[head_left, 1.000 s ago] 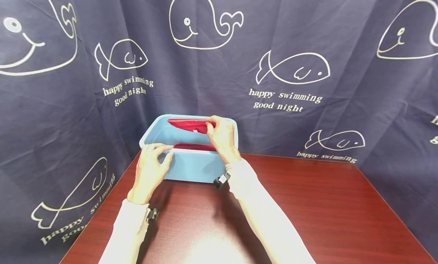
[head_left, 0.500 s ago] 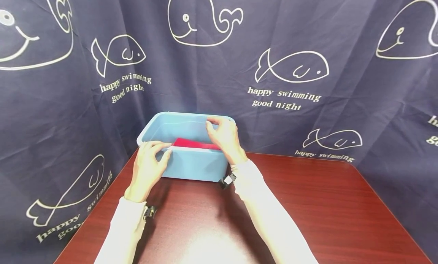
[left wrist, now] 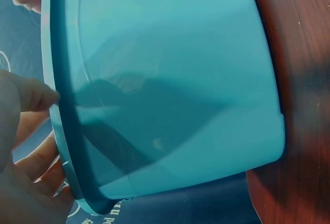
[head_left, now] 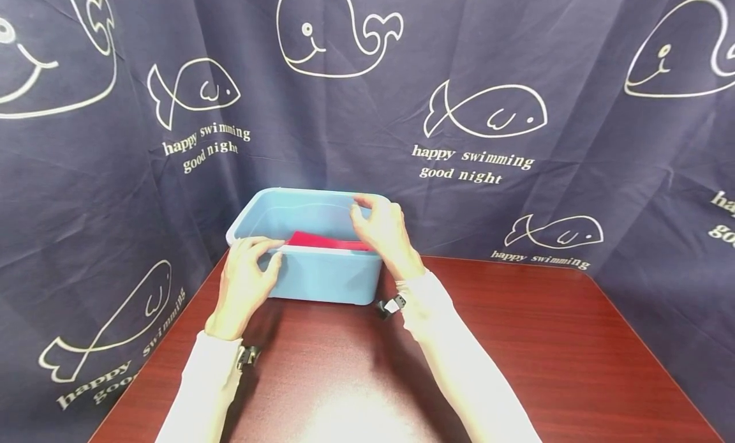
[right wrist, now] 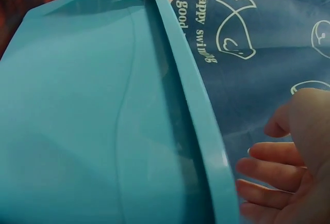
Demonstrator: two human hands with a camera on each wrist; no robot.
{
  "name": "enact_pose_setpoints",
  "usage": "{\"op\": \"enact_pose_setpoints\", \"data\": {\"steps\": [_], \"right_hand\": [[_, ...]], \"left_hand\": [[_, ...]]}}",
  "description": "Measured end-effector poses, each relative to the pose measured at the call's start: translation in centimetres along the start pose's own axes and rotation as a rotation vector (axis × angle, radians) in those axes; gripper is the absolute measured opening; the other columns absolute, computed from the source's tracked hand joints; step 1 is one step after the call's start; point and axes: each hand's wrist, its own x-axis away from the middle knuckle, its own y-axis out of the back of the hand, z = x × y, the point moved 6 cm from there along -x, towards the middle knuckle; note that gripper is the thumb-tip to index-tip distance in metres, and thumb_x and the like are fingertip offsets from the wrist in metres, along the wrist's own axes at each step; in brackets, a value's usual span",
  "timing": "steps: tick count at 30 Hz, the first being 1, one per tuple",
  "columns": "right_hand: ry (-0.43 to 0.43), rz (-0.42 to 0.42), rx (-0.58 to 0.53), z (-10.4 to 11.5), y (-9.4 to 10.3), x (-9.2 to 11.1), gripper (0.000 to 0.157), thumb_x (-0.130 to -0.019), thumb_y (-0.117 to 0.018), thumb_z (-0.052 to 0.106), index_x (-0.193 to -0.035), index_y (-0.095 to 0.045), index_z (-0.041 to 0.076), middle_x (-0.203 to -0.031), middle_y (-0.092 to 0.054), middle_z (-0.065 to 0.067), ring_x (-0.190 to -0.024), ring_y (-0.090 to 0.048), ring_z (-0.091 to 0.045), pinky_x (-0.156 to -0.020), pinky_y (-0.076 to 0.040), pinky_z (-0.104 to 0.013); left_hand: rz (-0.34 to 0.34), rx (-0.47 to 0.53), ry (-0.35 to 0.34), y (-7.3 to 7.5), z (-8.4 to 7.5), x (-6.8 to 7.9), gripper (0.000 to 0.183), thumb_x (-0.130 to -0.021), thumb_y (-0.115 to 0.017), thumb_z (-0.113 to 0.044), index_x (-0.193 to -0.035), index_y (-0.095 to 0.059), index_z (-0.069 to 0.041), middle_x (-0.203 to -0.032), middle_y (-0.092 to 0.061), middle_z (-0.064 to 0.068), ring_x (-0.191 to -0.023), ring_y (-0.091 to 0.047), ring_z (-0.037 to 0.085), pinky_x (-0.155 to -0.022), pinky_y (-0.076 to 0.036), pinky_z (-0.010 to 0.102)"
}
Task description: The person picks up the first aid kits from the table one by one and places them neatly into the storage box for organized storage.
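Observation:
A light blue plastic bin (head_left: 321, 277) with a pale rim stands at the far left of the table. My left hand (head_left: 244, 280) pinches its near rim at the left, thumb outside and fingers on the inner side; the left wrist view shows the thumb (left wrist: 44, 96) right at the rim. Inside, close behind the near wall, part of a flat red thing (head_left: 321, 241) shows; the wall hides its lower part. Above the bin's right end my right hand (head_left: 383, 229) is held with loosely bent fingers and thumb apart, nothing between them.
The bin rests on a reddish-brown wooden table (head_left: 517, 353), whose surface extends to its right and front. Behind and at both sides hangs a dark blue curtain (head_left: 356, 130) with white whale and fish drawings, close behind the bin.
My right hand has let go of a red, flexible thing that it held over the bin, and has shifted slightly right. Red now shows lower in the bin. The left hand stays on the rim.

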Motion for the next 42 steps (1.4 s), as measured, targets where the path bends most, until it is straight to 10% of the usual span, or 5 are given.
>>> {"op": "enact_pose_setpoints", "data": {"steps": [23, 42], "right_hand": [[0.089, 0.098, 0.194, -3.7, 7.5, 3.7, 0.043, -0.097, -0.06, 0.028, -0.137, -0.066, 0.011, -0.126, -0.073, -0.012, -0.116, -0.069, -0.035, -0.1, -0.052, -0.052], [0.037, 0.179, 0.322, -13.5, 13.0, 10.3, 0.056, -0.098, -0.062, 0.022, -0.148, -0.05, -0.001, -0.148, -0.055, -0.024, -0.137, -0.052, -0.045, -0.114, -0.037, -0.059]], "left_hand": [[-0.013, 0.003, -0.013, 0.0, -0.2, 0.2, 0.02, -0.092, -0.076, -0.019, -0.111, -0.081, -0.015, -0.11, -0.07, 0.006, -0.11, -0.059, 0.03, -0.098, -0.041, 0.045], [-0.005, 0.0, -0.008, -0.3, 0.0, 0.2, 0.02, -0.092, -0.075, -0.018, -0.111, -0.081, -0.014, -0.111, -0.07, 0.007, -0.111, -0.058, 0.032, -0.098, -0.041, 0.046]]}}
